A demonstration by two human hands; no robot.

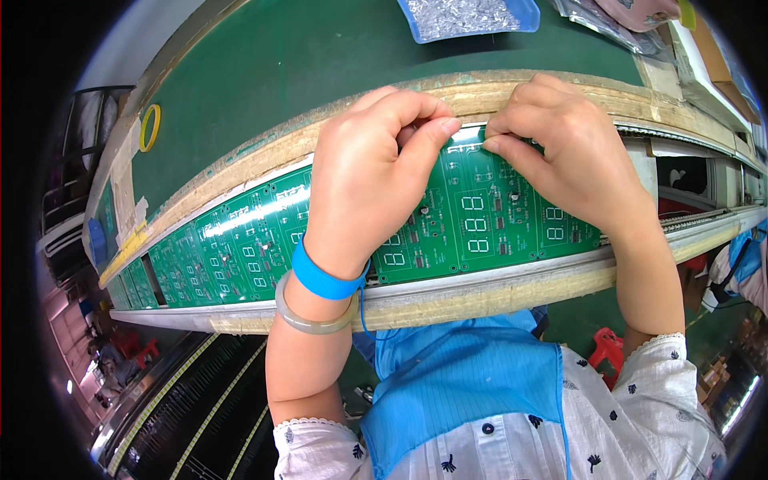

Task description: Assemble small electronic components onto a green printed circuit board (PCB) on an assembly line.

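A row of green circuit boards [480,248] with white digit outlines and small dark parts lies between two rails. My left hand [364,168] reaches over the boards, its thumb and forefinger pinched at the far edge. Whatever sits in that pinch is too small or hidden to make out. To its right, my right hand [572,148] also has thumb and fingers closed together just above a board's far edge, and what it holds cannot be seen. A blue wrist strap [324,276] with a cord and a pale bangle [312,320] circle my left wrist.
Beyond the far rail [248,156], a blue tray [528,14] of small clear parts stands on the green tabletop [320,64]. A yellow ring [150,128] lies at the left. The near rail [496,302] runs between me and the boards. A red stool [608,352] stands below right.
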